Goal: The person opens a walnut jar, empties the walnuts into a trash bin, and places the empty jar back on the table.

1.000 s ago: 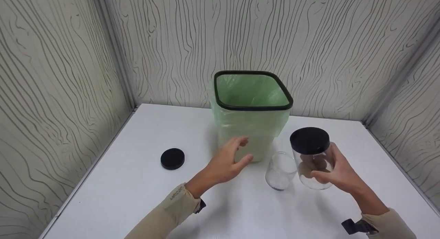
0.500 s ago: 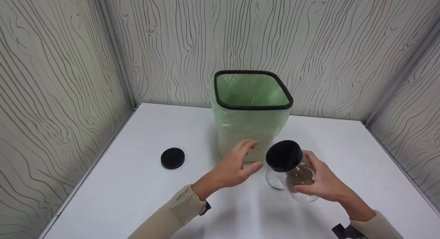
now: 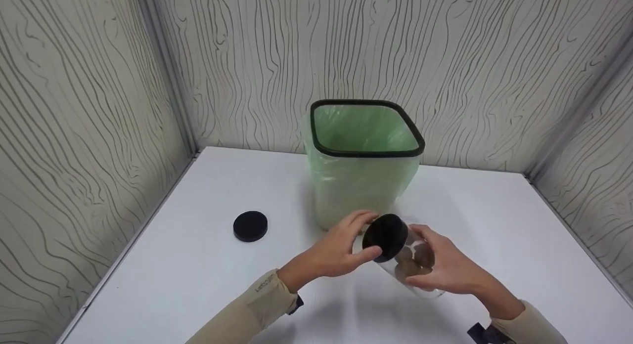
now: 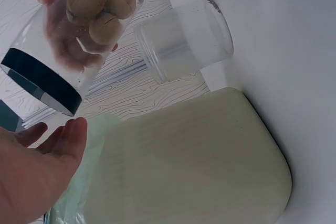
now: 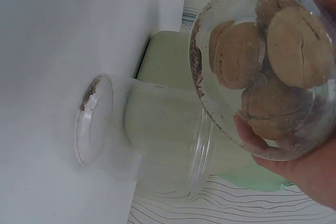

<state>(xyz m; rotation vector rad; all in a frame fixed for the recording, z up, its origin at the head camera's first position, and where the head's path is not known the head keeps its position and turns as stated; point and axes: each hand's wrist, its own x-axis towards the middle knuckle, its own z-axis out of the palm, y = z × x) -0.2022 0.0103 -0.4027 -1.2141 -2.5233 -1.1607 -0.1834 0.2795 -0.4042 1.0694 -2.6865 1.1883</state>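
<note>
Above the near middle of the white table [image 3: 207, 265], a clear jar [image 3: 413, 267] with a black lid [image 3: 384, 237] is held off the surface, tipped so the lid points left and away, toward the bin. Inside it lie several round, brown, walnut-like pieces [image 5: 273, 61], resting against the glass at the bottom end. The right hand [image 3: 445, 270] grips the jar's body from the right, fingers curled round the glass and thumb across the near side. The left hand [image 3: 336, 247] is at the lid: in the head view its thumb and fingers bracket the lid's edge, though the left wrist view shows the fingers fairly straight, with a small gap to the lid rim, so a firm grasp cannot be told. Just behind the held jar stands a second, empty jar [image 4: 184, 40] without a lid, upright on the table and mostly hidden from the head camera. Beyond both stands a square bin [image 3: 363, 186] lined with a pale green bag under a black rim, close to the back wall. Well to the left, apart from everything, a loose black lid [image 3: 250, 226] lies flat on the table. Wood-grain patterned walls [image 3: 89, 111] close in three sides.
</note>
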